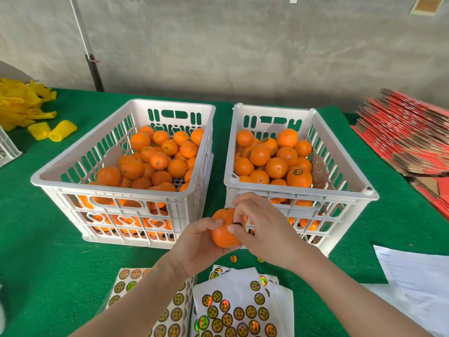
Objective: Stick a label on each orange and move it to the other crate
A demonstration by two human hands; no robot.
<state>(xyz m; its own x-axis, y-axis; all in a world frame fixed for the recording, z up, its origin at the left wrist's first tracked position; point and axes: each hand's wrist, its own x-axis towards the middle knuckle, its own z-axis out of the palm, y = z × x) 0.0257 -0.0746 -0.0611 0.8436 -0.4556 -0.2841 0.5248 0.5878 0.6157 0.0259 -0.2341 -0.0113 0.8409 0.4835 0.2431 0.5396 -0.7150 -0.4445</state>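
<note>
My left hand (194, 246) grips an orange (222, 229) from below and the left, in front of the gap between two white crates. My right hand (257, 227) pinches a round dark label (237, 224) against the orange's right side. The left crate (48, 177) holds several oranges with no labels showing. The right crate (340, 166) holds several oranges, some showing round labels, such as one orange (299, 177) at its front. Sheets of round gold-and-black labels (230, 310) lie under my forearms.
Green felt (36, 239) covers the table. Yellow foam fruit nets (29, 110) lie at the far left beside another white crate's corner (7, 147). Flattened red cartons (408, 139) are stacked at the right. White papers (418, 271) lie at the near right. Two loose labels (233, 258) lie on the felt.
</note>
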